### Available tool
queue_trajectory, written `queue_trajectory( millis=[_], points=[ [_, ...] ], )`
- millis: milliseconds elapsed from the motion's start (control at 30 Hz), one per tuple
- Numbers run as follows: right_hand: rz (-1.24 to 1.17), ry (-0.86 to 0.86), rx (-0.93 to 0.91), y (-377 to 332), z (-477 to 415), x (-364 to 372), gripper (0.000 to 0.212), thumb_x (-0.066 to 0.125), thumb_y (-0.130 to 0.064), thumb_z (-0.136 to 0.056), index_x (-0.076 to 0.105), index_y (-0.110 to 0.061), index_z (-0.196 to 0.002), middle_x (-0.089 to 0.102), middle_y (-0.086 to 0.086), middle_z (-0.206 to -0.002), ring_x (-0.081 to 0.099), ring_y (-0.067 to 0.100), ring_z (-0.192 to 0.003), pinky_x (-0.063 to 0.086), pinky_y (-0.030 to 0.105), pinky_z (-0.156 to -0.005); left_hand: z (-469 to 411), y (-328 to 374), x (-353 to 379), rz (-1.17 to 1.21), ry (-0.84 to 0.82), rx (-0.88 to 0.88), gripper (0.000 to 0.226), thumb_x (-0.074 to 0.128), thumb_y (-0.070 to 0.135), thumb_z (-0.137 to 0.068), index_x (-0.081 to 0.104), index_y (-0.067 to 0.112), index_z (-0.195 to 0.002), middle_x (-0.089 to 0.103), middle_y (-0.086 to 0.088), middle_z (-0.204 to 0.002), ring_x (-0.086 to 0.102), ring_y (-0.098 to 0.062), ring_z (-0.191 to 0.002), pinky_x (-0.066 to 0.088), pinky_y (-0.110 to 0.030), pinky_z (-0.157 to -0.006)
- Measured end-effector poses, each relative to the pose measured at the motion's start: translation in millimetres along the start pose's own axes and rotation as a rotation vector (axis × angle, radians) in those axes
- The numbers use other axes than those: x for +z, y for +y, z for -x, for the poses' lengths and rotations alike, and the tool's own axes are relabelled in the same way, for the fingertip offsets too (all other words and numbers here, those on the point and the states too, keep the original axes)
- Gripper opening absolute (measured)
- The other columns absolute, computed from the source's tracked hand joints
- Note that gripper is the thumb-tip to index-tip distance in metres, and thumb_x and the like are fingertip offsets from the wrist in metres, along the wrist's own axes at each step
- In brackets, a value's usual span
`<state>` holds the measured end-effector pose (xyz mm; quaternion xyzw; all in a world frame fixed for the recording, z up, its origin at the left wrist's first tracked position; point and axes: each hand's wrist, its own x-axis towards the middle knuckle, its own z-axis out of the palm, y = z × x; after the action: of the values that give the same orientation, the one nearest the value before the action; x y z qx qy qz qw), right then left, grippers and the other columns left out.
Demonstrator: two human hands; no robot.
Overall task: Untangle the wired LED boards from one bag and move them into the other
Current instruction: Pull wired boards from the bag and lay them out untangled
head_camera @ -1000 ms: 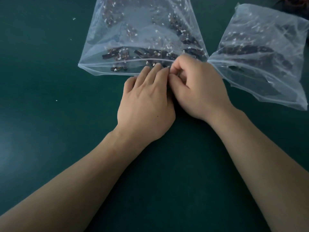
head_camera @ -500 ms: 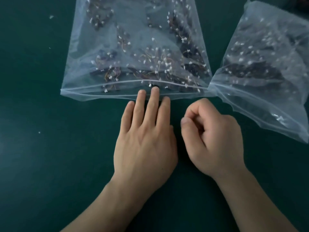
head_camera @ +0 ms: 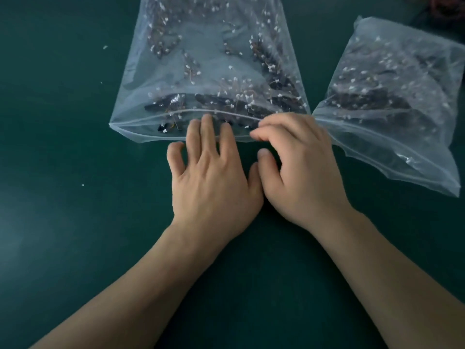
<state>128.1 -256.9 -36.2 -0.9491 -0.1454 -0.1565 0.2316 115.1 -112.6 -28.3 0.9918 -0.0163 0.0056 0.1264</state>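
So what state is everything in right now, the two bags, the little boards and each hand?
Left bag: lying flat, mouth toward the person, zip line seemingly not yet opened.
Right bag: lying flat, untouched, its corner meeting the left bag's.
LED boards: tangled inside the bags, none out.
Left hand: fingers spread, fingertips on the left bag's mouth edge.
Right hand: curled, blurred; pinch unclear.
Table: dark green, with scattered white specks.

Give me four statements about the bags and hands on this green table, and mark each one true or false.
1. Two clear bags lie on the table. True.
2. The left hand lies flat, fingers on the near edge of the left bag. True.
3. The right bag is empty. False: it holds dark wired boards.
4. The right hand is lifting a board clear of the bags. False: its curled fingers are at the left bag's mouth.
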Motion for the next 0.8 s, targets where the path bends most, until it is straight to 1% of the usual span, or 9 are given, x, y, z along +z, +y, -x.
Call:
queue_trajectory(
  millis=[67, 167, 267, 400, 500, 533, 600, 700, 800],
  points=[
    [0.009, -0.033, 0.0, -1.8, -1.7, 0.8, 0.033, 0.055, -0.014, -0.096, 0.07, -0.014, -0.126, 0.066, -0.003, -0.131, 0.055, 0.021, -0.127, 0.038, 0.035, -0.109, -3.4, -4.2, 0.8, 0.017, -0.019, -0.01, 0.076, 0.023, 0.061, -0.1, 0.023, 0.015, -0.161, 0.008, -0.016, -0.174, 0.0, -0.026, -0.162, 0.006, -0.055, -0.125],
    [0.008, -0.09, 0.012, -1.5, -1.0, 0.4, 0.04, 0.05, -0.015, -0.098, 0.065, -0.014, -0.136, 0.065, -0.003, -0.138, 0.054, 0.019, -0.13, 0.039, 0.037, -0.111, -9.3, -8.1, 1.7, 0.031, -0.014, 0.041, 0.077, 0.032, 0.056, -0.101, 0.019, 0.012, -0.163, -0.003, -0.015, -0.175, -0.007, -0.026, -0.162, -0.001, -0.053, -0.127],
    [0.01, -0.122, 0.04, -1.1, -0.6, 0.7, 0.045, 0.047, -0.018, -0.1, 0.06, -0.012, -0.143, 0.059, 0.0, -0.147, 0.051, 0.021, -0.136, 0.04, 0.042, -0.115, -12.9, -8.1, -0.9, 0.023, 0.036, 0.048, 0.08, 0.039, 0.049, -0.095, 0.022, 0.006, -0.16, 0.004, -0.015, -0.174, -0.003, -0.029, -0.162, -0.002, -0.048, -0.128],
    [0.086, -0.13, 0.078, -4.4, -0.8, 3.5, 0.048, 0.048, -0.023, -0.101, 0.057, -0.007, -0.146, 0.036, 0.008, -0.167, 0.043, 0.027, -0.146, 0.038, 0.042, -0.117, -12.2, -9.5, -1.8, -0.005, 0.091, 0.024, 0.078, 0.042, 0.052, -0.092, 0.031, 0.005, -0.154, 0.03, -0.014, -0.161, 0.021, -0.033, -0.153, 0.012, -0.047, -0.125],
    [0.123, -0.153, 0.11, -6.9, -4.9, 3.3, 0.056, 0.05, -0.026, -0.103, 0.044, -0.008, -0.155, 0.017, 0.012, -0.172, 0.037, 0.028, -0.151, 0.04, 0.043, -0.116, -14.2, -13.1, 1.1, 0.005, 0.106, 0.023, 0.086, 0.042, 0.057, -0.096, 0.02, 0.005, -0.161, 0.023, -0.015, -0.167, 0.015, -0.031, -0.157, 0.008, -0.045, -0.128],
    [0.132, -0.159, 0.119, -7.9, -6.3, 3.5, 0.059, 0.05, -0.027, -0.102, 0.04, -0.008, -0.157, 0.017, 0.012, -0.171, 0.035, 0.028, -0.152, 0.039, 0.043, -0.117, -15.7, -14.9, 1.7, 0.022, 0.103, 0.026, 0.089, 0.042, 0.057, -0.097, 0.014, 0.005, -0.163, 0.017, -0.015, -0.171, 0.008, -0.03, -0.16, 0.003, -0.045, -0.13],
    [0.143, -0.164, 0.133, -9.7, -8.3, 4.0, 0.062, 0.049, -0.028, -0.101, 0.035, -0.01, -0.158, 0.029, 0.008, -0.165, 0.033, 0.028, -0.151, 0.036, 0.044, -0.12, -19.1, -17.9, 2.5, 0.059, 0.084, 0.066, 0.087, 0.042, 0.055, -0.098, 0.01, 0.008, -0.165, 0.012, -0.013, -0.174, 0.003, -0.027, -0.162, 0.0, -0.046, -0.131],
    [0.111, -0.159, 0.142, -9.2, -6.7, 4.4, 0.062, 0.051, -0.027, -0.099, 0.038, -0.011, -0.157, 0.045, 0.003, -0.154, 0.04, 0.027, -0.144, 0.031, 0.041, -0.121, -19.2, -19.9, 1.5, 0.046, 0.05, 0.142, 0.071, 0.039, 0.051, -0.1, 0.027, 0.017, -0.162, 0.028, -0.006, -0.168, 0.017, -0.025, -0.158, 0.006, -0.049, -0.13],
    [0.079, -0.135, 0.1, -4.6, -3.1, 3.4, 0.05, 0.057, -0.021, -0.1, 0.054, -0.01, -0.149, 0.052, 0.004, -0.142, 0.046, 0.028, -0.137, 0.035, 0.042, -0.119, -15.1, -19.0, -0.9, 0.069, 0.07, 0.142, 0.059, 0.042, 0.049, -0.098, 0.047, 0.02, -0.149, 0.043, 0.0, -0.152, 0.032, -0.024, -0.145, 0.015, -0.047, -0.123]
  ],
)
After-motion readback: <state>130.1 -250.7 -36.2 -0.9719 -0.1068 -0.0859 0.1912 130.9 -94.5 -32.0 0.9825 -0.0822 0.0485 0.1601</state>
